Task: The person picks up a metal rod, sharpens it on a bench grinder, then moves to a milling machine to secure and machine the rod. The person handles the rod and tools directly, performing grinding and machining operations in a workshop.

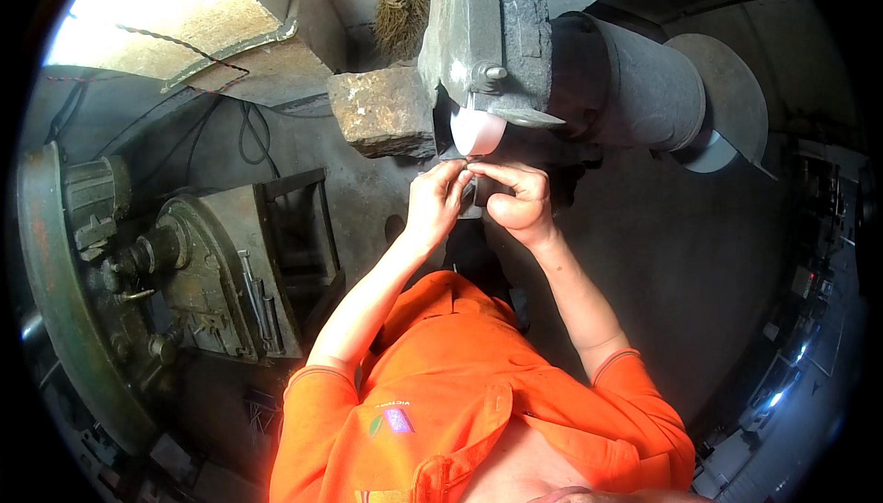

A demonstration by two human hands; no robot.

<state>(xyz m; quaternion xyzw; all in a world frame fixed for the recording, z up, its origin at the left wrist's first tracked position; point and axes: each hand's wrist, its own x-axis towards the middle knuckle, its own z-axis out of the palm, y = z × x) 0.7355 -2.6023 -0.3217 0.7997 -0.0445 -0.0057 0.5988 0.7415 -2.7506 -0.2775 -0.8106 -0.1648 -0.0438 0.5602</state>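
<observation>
In front of me stands a grinder with a grey metal guard (464,29). The lower part of its white grinding wheel (478,132) shows below the guard. Just under the wheel's edge, my left hand (435,200) is closed in a pinch, fingertips up. My right hand (522,201) comes in from the other side, index finger stretched to the left hand's fingertips and the other fingers curled. Between the fingertips is something too small to make out. Below the fingertips a small metal piece (472,198), maybe the tool rest, is partly hidden by the hands.
A rough stone block (382,109) sits left of the guard, below a straw brush (397,11). The motor housing (648,85) extends right to a second wheel (710,152) under a round cover. An old green machine (207,273) stands at left, with cables (253,135) behind it.
</observation>
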